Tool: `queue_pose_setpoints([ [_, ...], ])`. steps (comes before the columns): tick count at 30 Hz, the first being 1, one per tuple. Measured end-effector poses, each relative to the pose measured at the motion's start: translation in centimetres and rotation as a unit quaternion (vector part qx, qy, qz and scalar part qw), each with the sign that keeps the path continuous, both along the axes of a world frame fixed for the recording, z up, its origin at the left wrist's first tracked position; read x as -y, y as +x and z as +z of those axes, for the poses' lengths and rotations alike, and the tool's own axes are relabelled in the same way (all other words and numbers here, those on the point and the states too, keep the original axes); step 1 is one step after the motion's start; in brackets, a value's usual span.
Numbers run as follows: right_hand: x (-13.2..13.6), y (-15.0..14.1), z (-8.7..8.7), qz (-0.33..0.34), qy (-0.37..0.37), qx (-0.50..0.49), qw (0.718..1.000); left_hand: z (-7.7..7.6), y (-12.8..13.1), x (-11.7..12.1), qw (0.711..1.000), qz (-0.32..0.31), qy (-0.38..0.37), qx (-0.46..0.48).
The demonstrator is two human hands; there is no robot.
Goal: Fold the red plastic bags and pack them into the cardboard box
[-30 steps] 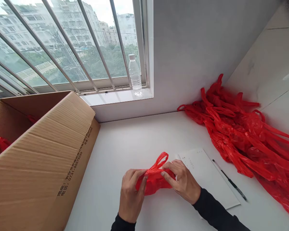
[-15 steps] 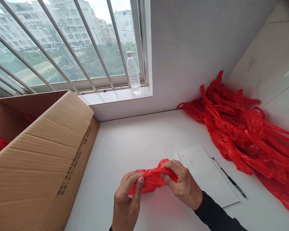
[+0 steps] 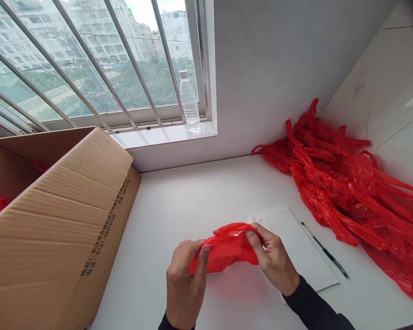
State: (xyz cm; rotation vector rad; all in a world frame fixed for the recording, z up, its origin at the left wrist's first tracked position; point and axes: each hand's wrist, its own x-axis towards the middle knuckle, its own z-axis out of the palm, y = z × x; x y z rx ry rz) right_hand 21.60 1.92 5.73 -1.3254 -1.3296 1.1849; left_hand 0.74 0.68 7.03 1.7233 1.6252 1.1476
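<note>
Since a moment ago I have drawn the red bag wider between my hands, and its loop handle no longer stands up. My left hand pinches the bag's left end between thumb and fingers; my right hand pinches its right end, over the edge of the white paper. Both hold the bag just above the white table, which meets a grey wall beneath a barred window. A water bottle stands on the sill. An open cardboard box sits at my left, a heap of red bags lies at my right, and a pen rests beside the paper.
</note>
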Motion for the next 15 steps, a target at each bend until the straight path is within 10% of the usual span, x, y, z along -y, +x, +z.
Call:
queue_pose_setpoints([
  [6,0.1,0.6,0.8,-0.023,0.012,-0.013,1.0,1.1,-1.3,1.0,0.995,0.07,-0.048,0.061],
  [15,1.5,0.7,2.8,-0.023,0.046,0.019,0.998,3.9,-0.8,2.5,0.992,0.077,0.089,0.044],
])
